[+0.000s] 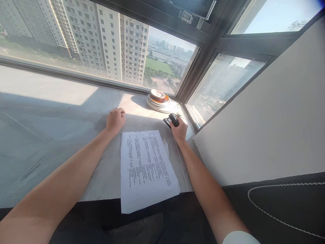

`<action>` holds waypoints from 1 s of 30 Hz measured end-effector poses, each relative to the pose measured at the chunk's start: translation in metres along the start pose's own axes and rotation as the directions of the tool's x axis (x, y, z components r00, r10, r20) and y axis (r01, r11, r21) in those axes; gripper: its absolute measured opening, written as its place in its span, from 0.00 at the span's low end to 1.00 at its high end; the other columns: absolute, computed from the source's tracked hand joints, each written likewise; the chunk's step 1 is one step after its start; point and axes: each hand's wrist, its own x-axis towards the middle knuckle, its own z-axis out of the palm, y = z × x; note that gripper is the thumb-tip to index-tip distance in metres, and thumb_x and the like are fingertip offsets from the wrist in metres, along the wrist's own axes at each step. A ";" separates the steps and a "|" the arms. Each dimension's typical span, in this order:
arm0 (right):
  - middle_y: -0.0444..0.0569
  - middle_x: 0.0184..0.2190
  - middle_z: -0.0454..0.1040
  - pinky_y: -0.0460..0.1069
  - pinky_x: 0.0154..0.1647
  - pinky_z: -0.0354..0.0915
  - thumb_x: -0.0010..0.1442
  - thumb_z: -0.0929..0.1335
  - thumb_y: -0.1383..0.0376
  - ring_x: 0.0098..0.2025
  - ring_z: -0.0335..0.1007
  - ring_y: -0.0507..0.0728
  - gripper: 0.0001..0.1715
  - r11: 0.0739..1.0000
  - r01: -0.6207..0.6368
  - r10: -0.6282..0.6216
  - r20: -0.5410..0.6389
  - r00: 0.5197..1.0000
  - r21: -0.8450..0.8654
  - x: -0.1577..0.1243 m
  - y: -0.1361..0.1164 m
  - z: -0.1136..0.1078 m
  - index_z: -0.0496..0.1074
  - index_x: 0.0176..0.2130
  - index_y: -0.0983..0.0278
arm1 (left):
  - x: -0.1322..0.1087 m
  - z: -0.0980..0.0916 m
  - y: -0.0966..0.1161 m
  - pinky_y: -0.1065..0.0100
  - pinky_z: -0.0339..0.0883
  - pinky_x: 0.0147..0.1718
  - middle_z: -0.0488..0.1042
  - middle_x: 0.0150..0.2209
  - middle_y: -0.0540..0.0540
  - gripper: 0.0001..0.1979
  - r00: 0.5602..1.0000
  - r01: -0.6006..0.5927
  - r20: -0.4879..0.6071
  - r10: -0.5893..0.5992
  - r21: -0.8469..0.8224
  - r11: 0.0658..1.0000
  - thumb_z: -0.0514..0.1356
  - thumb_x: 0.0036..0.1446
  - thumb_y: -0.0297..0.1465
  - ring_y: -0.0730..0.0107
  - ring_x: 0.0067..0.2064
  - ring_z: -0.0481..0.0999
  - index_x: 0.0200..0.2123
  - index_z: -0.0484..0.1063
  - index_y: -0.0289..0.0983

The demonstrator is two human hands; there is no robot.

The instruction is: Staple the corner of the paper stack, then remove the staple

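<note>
A black stapler [173, 119] is in the grip of my right hand [179, 130], which rests at the sill's right side near the window corner. Printed sheets of white paper [147, 166] lie between my forearms, their lower end jutting past the sill's front edge. My left hand [115, 120] is curled into a loose fist on the sill, beyond the paper's upper left corner and apart from it. Its fingers are folded, and nothing shows in them.
A stack of round white and orange reels [159, 101] stands in the window corner, beyond the stapler. The grey windowsill [50, 135] runs off to the left under dark window frames. A white wall [266, 128] slants along the right. A beaded cord [256, 201] hangs at lower right.
</note>
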 end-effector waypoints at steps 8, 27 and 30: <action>0.50 0.36 0.81 0.60 0.53 0.70 0.64 0.72 0.54 0.41 0.75 0.64 0.12 0.999 0.029 -0.030 0.034 0.999 0.017 -0.007 -0.010 0.002 0.75 0.40 0.60 | -0.004 0.002 0.002 0.45 0.67 0.57 0.80 0.53 0.31 0.15 0.998 0.068 0.006 -0.069 0.110 0.992 0.59 0.64 0.26 0.37 0.59 0.73 0.50 0.81 0.36; 0.51 0.71 0.70 0.62 0.66 0.70 0.80 0.64 0.54 0.69 0.67 0.64 0.17 0.675 0.650 -0.695 0.599 0.399 0.350 -0.125 -0.141 -0.032 0.74 0.62 0.54 | -0.003 -0.001 0.006 0.40 0.66 0.56 0.77 0.56 0.28 0.15 0.996 0.071 0.039 -0.077 0.148 0.986 0.57 0.65 0.27 0.33 0.61 0.72 0.52 0.79 0.38; 0.54 0.72 0.69 0.64 0.68 0.69 0.81 0.63 0.53 0.70 0.67 0.66 0.21 0.667 0.679 -0.658 0.669 0.344 0.307 -0.146 -0.142 -0.024 0.73 0.64 0.56 | -0.003 0.000 0.004 0.40 0.66 0.56 0.77 0.55 0.28 0.14 0.997 0.067 0.034 -0.073 0.136 0.988 0.58 0.64 0.28 0.33 0.60 0.72 0.51 0.79 0.38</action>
